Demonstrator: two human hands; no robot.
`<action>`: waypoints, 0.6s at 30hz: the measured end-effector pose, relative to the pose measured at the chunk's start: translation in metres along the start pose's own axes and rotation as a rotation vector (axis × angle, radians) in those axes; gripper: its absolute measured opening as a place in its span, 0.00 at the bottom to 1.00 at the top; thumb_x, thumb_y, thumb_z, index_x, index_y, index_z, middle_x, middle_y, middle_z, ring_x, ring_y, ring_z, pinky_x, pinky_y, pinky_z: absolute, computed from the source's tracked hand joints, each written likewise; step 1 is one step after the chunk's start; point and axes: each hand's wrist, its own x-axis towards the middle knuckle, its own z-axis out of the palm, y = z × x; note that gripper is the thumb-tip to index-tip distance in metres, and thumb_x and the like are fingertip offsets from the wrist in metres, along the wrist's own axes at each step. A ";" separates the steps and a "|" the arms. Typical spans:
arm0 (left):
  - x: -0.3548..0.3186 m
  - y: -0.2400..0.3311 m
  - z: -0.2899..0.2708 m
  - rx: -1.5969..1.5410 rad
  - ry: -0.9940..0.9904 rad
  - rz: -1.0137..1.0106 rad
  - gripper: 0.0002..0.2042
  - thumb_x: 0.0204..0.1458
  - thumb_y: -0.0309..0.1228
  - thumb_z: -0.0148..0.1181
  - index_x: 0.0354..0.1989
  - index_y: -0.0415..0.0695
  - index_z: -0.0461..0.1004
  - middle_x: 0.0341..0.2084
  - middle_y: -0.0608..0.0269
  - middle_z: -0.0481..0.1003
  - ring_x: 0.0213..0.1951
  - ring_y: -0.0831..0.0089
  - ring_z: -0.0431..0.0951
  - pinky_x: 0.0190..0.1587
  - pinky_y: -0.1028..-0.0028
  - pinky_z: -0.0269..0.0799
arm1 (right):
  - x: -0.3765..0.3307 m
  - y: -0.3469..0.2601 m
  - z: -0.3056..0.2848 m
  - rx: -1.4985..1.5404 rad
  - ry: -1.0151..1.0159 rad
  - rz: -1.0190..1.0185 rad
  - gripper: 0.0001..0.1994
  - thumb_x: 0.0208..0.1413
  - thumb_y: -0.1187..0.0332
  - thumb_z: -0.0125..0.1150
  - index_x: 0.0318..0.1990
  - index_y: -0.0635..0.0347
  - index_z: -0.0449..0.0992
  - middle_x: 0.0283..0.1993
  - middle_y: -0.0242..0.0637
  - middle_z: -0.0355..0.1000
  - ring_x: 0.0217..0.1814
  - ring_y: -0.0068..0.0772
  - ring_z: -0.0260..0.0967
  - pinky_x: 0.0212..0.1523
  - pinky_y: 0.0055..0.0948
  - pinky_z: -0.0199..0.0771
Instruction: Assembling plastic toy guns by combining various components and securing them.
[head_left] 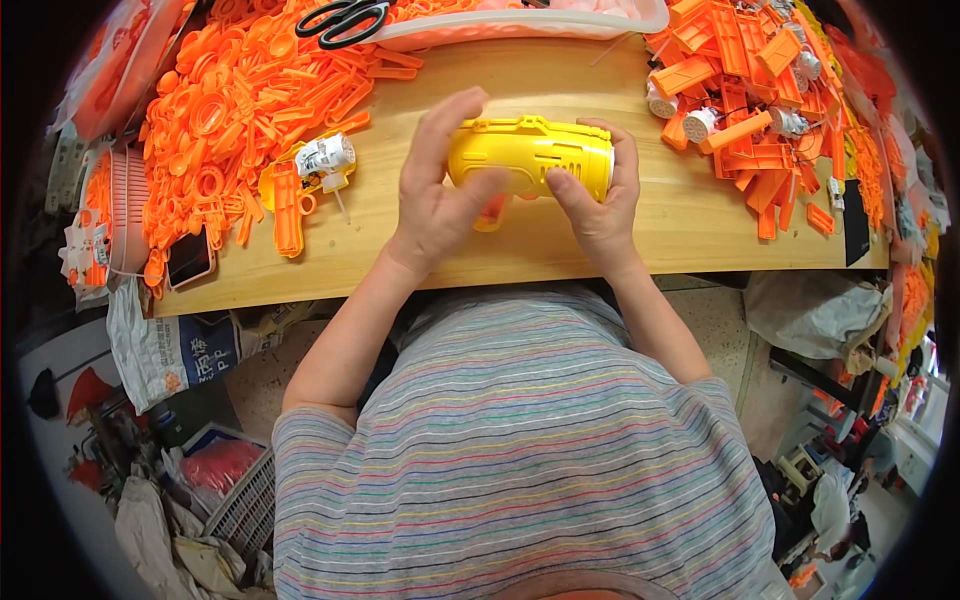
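Both hands (520, 190) grip a yellow toy shell (530, 155); white printed sack (175, 355) sits lower left.

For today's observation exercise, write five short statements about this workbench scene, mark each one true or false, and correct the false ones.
1. Both hands hold the yellow toy body. True: the left hand grips its left end and the right hand its right end.
2. The black-handled scissors lie beside the right hand. False: they lie at the far edge of the wooden table, above the left pile.
3. A heap of orange plastic parts lies on the left of the table. True.
4. The person wears a plain black shirt. False: the shirt is grey with thin coloured stripes.
5. A small white motor lies left of the hands. True.
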 end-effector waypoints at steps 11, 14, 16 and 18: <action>-0.001 0.005 0.012 -0.454 0.260 -0.525 0.19 0.67 0.41 0.44 0.46 0.35 0.75 0.38 0.58 0.78 0.38 0.76 0.76 0.45 0.77 0.72 | 0.001 -0.002 -0.006 -0.100 -0.128 -0.218 0.31 0.48 0.71 0.69 0.58 0.58 0.59 0.50 0.38 0.68 0.48 0.27 0.70 0.49 0.27 0.73; -0.001 0.007 0.015 -0.460 0.305 -0.482 0.18 0.66 0.40 0.47 0.44 0.36 0.75 0.37 0.61 0.77 0.38 0.78 0.75 0.43 0.79 0.70 | 0.004 -0.002 -0.009 -0.086 -0.160 -0.230 0.31 0.48 0.71 0.69 0.58 0.58 0.59 0.51 0.41 0.68 0.50 0.30 0.70 0.51 0.30 0.72; -0.002 0.009 0.017 -0.435 0.315 -0.451 0.17 0.66 0.39 0.47 0.45 0.36 0.75 0.37 0.61 0.77 0.39 0.78 0.75 0.44 0.79 0.70 | 0.004 -0.005 -0.010 -0.053 -0.188 -0.277 0.31 0.47 0.70 0.69 0.58 0.58 0.58 0.52 0.44 0.68 0.52 0.34 0.69 0.53 0.33 0.72; -0.001 0.011 0.018 -0.431 0.323 -0.426 0.17 0.66 0.38 0.47 0.44 0.35 0.75 0.37 0.62 0.77 0.40 0.78 0.74 0.45 0.79 0.69 | 0.004 -0.006 -0.011 -0.071 -0.190 -0.301 0.31 0.47 0.70 0.69 0.57 0.58 0.58 0.52 0.45 0.68 0.53 0.35 0.69 0.54 0.34 0.71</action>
